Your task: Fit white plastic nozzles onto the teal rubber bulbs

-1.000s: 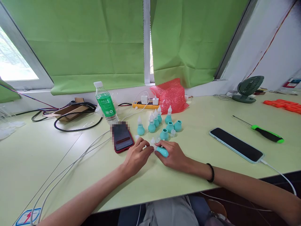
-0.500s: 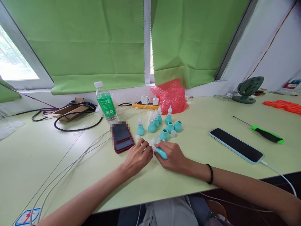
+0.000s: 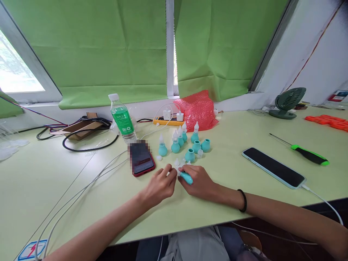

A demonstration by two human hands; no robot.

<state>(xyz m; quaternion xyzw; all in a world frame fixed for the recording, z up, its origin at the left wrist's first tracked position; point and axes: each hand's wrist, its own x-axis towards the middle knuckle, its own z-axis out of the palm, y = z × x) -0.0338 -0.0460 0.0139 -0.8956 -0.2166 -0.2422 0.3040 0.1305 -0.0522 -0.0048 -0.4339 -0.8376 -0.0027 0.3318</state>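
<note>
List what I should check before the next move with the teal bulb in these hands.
1. Right hand grips the small teal rubber bulb: ok.
2. Left hand fingertips meet the bulb's end; white nozzle pinched between them: cannot tell.
3. Group of upright teal bulbs with white nozzles stands apart behind both hands: ok.
4. Loose translucent white cap lies beside the red-cased smartphone, untouched: ok.
5. Both hands work over the pale green table, away from its near edge: ok.
</note>
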